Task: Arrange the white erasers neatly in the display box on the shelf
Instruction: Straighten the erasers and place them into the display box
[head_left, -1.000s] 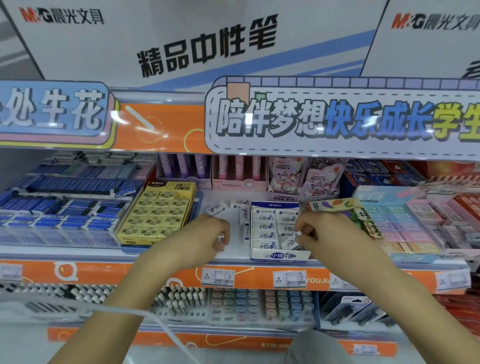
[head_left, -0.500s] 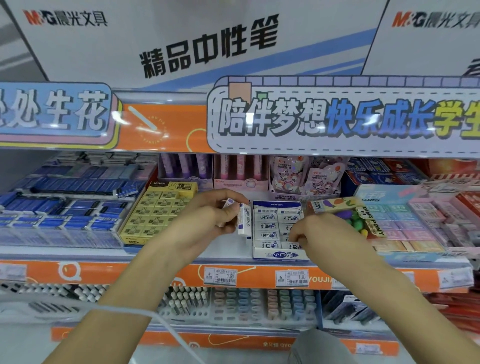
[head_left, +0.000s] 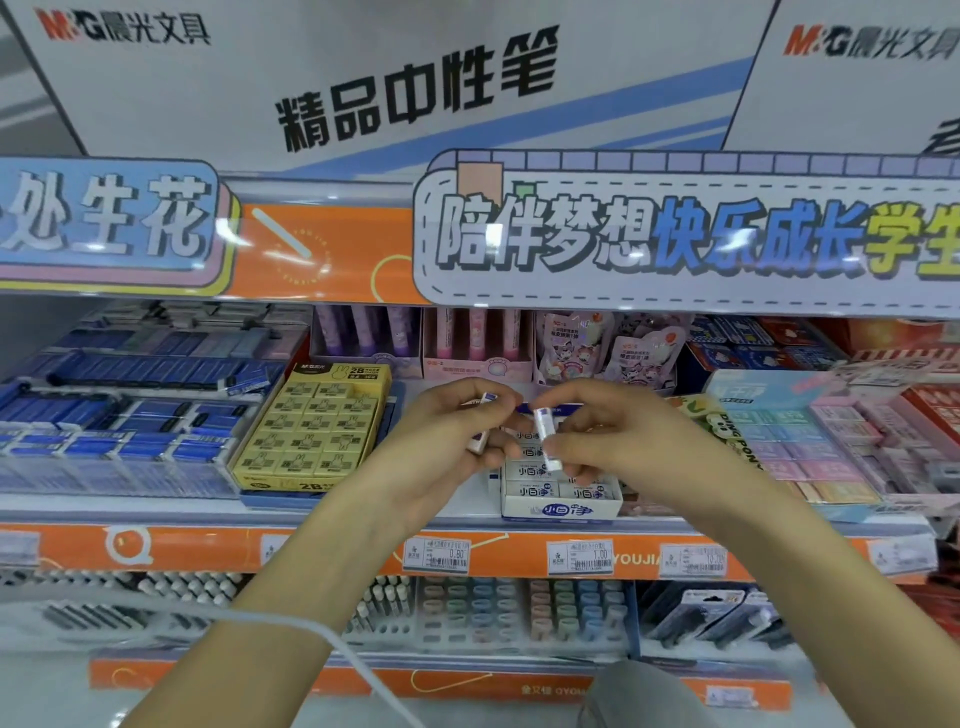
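The white display box (head_left: 561, 508) with blue lettering stands at the shelf's front edge, with rows of white erasers (head_left: 532, 488) lying flat inside. Both hands hover just above its back half. My left hand (head_left: 447, 441) grips white erasers (head_left: 480, 439), one poking out between the fingers. My right hand (head_left: 613, 441) pinches a single white eraser (head_left: 546, 439) held upright on end, its blue tip upward. The two hands nearly touch. The rear rows of the box are hidden behind them.
A yellow 2B eraser box (head_left: 311, 431) sits to the left of the white box, with blue erasers (head_left: 130, 415) further left. Pastel erasers (head_left: 810, 447) fill the right side. Orange price strips (head_left: 582, 558) run along the shelf edge. Pen racks fill the shelf below.
My left hand lifted erasers off the shelf and brought them over the box. My right hand rose from the box's front corner and now holds one eraser upright beside the left hand.
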